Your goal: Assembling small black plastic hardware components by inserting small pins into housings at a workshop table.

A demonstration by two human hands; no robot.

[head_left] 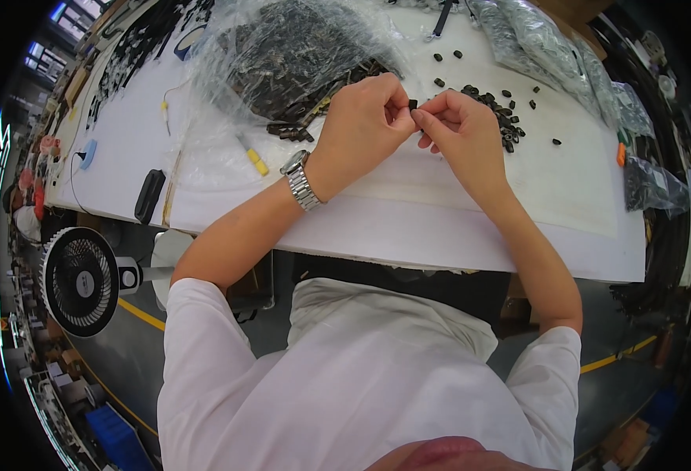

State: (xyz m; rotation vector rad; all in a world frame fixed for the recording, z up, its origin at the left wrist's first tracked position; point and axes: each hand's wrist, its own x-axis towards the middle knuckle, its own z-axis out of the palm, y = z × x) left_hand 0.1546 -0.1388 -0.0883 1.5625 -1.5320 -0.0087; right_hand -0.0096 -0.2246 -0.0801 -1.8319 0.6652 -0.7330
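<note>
Both hands meet over the white worktable, fingertips almost touching. Between them shows a small black piece, like the loose ones on the table. My left hand, with a metal watch on its wrist, is pinched at the piece's left side; whether it holds a second part is hidden. My right hand pinches the piece between thumb and forefinger. Beyond my right hand lies a scattered pile of small black parts. Left of my left hand, a large clear plastic bag spills short dark cylindrical parts.
A yellow-handled tool and a black case lie left on the table. Clear bags of parts line the far right edge, near an orange item. A fan stands left of the table's front edge.
</note>
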